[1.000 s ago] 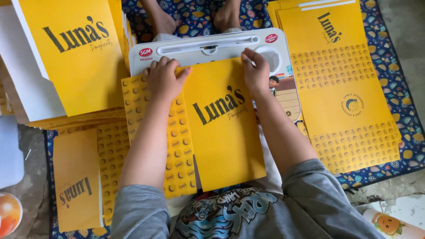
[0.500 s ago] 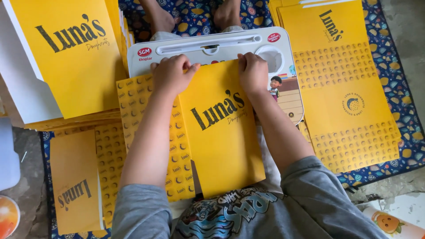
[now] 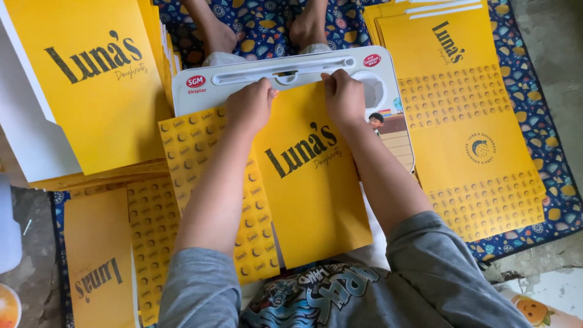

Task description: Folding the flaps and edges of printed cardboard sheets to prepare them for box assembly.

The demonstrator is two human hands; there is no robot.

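I observe both of my hands pressed flat at the far edge of a yellow cardboard sheet (image 3: 310,182) that lies on a white lap tray (image 3: 279,76). My left hand (image 3: 250,108) rests palm down at the sheet's far left corner, fingers curled lightly over the edge; it pinches nothing that I can see. My right hand (image 3: 344,97) sits at the far right corner, fingers bent over the same edge and touching the tray's surface just beyond; whether they grip the edge or merely press on it, I cannot tell. The sheet is tilted slightly, its near edge reaching toward my lap and overhanging the tray's near side. A patterned flap (image 3: 212,188) in the same yellow extends from the sheet's left side, partly under my left forearm.

A tall stack of yellow sheets (image 3: 91,79) stands beyond the tray's left edge. Unfolded yellow sheets (image 3: 467,121) lie flat past the tray's right edge on a blue patterned mat (image 3: 546,140). Another yellow piece (image 3: 100,267) lies at the mat's near left corner. Two bare feet (image 3: 267,30) rest on the mat beyond the tray's far edge.
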